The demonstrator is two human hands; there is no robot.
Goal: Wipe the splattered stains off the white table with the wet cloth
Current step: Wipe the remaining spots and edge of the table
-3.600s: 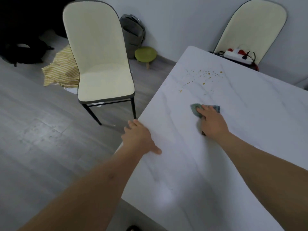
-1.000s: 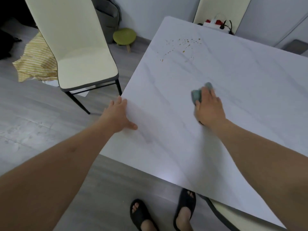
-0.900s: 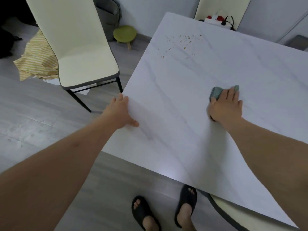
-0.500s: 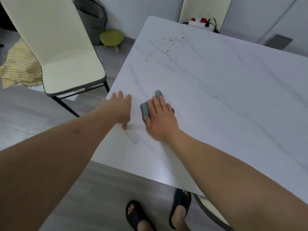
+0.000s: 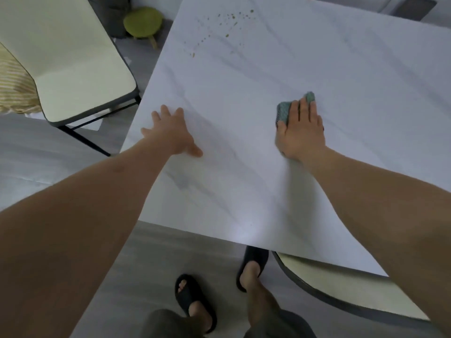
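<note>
We press the soft, limp cloth (image 5: 284,112) under flat right hand (image 5: 301,132); left hand (image 5: 170,132) splayed, stains (image 5: 224,28) far ahead.

The desk (image 5: 244,93) lies bare between the right hand (image 5: 301,132) pressing the cloth (image 5: 284,111) and the stains (image 5: 224,23) far ahead. The left hand (image 5: 170,132) rests flat well aside, near the desk's left edge.
</note>
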